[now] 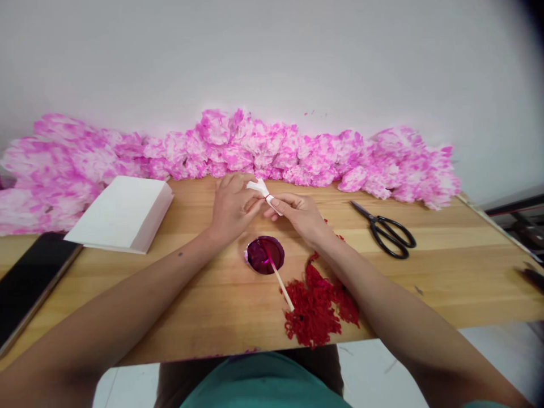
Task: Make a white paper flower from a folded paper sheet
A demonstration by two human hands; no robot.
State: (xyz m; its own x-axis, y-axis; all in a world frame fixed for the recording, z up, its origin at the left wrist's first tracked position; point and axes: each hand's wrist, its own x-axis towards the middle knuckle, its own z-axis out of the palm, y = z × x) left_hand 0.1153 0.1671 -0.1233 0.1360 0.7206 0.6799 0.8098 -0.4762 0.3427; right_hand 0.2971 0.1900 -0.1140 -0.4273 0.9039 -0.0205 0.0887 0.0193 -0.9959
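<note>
Both curled | right hand (pixel 301 215) pinching, left hand (pixel 233 204) touching | tied white paper (pixel 259 186)

Matt white paper bundle (pixel 258 186), rough red yarn (pixel 312 320), smooth wooden table (pixel 191 317)

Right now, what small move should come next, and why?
Probably snug up the red thread: it wraps the narrow waist of the white paper, the right hand pinches the paper beside it, the left hand has fingers close by, and no knot can be made out.
</note>
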